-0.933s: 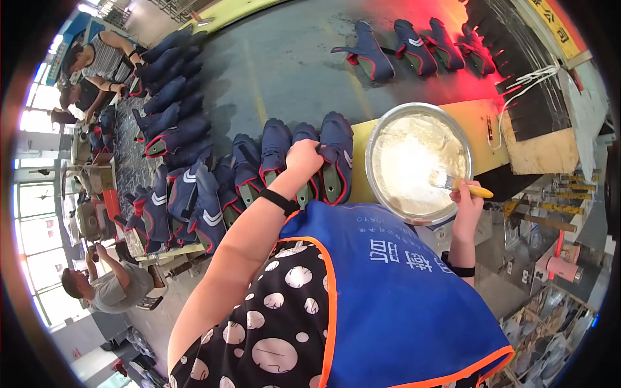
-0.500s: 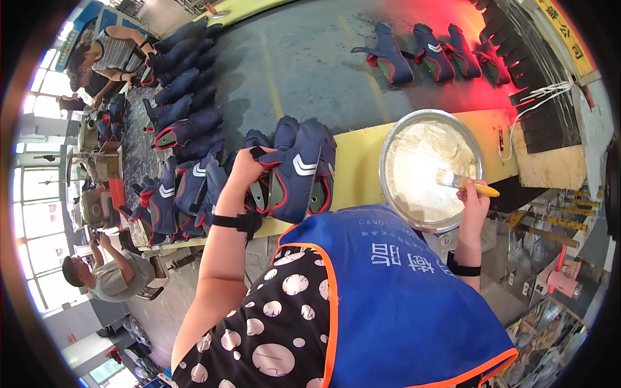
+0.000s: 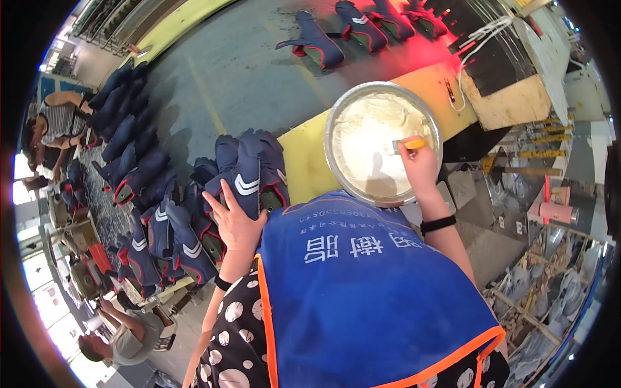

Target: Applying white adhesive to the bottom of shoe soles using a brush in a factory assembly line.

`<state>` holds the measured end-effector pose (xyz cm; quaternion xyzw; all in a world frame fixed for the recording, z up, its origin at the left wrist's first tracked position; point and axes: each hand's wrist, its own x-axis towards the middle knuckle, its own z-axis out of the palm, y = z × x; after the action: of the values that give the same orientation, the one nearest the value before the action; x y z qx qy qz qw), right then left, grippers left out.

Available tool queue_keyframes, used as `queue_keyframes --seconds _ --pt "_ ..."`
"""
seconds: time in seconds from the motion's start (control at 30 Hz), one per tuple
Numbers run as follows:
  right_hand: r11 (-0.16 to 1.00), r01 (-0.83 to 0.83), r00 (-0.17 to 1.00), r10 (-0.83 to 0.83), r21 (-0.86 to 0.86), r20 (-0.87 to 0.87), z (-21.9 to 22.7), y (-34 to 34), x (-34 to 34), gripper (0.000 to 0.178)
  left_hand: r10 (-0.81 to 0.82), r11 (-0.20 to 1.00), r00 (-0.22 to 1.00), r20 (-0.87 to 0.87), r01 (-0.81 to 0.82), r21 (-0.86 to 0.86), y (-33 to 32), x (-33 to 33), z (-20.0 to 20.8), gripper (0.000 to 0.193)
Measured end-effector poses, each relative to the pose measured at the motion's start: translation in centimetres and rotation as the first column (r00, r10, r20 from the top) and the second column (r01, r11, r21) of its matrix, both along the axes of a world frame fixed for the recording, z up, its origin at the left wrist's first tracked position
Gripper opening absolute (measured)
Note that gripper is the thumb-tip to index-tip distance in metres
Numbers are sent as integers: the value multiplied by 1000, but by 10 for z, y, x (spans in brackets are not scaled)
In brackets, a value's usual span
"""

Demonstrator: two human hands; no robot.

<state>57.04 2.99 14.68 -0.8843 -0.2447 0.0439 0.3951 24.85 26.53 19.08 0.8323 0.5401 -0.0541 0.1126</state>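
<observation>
My right hand (image 3: pixel 419 169) grips a paint brush (image 3: pixel 413 143) by its yellow handle. The bristles are down at the pale cream paste (image 3: pixel 369 129) in a round metal bowl (image 3: pixel 332 123). To the left, my left hand (image 3: pixel 238 223) has its fingers spread against the near end of a navy shoe upper (image 3: pixel 242 178) with white chevron stripes. It does not wrap round the upper; how firmly it touches, I cannot tell. More navy uppers (image 3: pixel 187 236) with red edging lie close beside that hand.
A row of uppers (image 3: pixel 359 26) lies at the far right of the dark belt (image 3: pixel 226 71), near a red glow and black strip curtain (image 3: pixel 495 61). Stacked uppers (image 3: pixel 126 123) fill the left side. Two other people (image 3: pixel 132 336) (image 3: pixel 61 123) work there. White cables (image 3: pixel 485 39) hang at right.
My left hand has let go of the upper's strap and moved to its near end, fingers spreading. My right hand has brought the brush further into the bowl. The whole view has shifted.
</observation>
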Motion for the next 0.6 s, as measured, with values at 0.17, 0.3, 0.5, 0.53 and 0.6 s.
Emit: queue_keyframes --seconds 0.17,0.3,0.5,0.53,0.6 --pt "993 -78 979 93 -89 179 -23 -2 4 14 25 990 995 94 -12 -139 23 2 7 115" --pt "999 -7 998 6 -33 -55 -4 -2 -1 14 130 875 791 598 192 -444 47 -24 12 95" --pt "945 107 987 -63 309 -149 26 -12 -2 15 509 352 602 615 507 -787 33 17 81 95" --pt "953 106 993 -87 284 -79 19 -17 0 15 471 295 631 616 546 -784 34 28 80 93" --pt "988 157 984 -157 -13 -83 17 -24 0 15 470 139 691 550 557 -819 31 55 78 91"
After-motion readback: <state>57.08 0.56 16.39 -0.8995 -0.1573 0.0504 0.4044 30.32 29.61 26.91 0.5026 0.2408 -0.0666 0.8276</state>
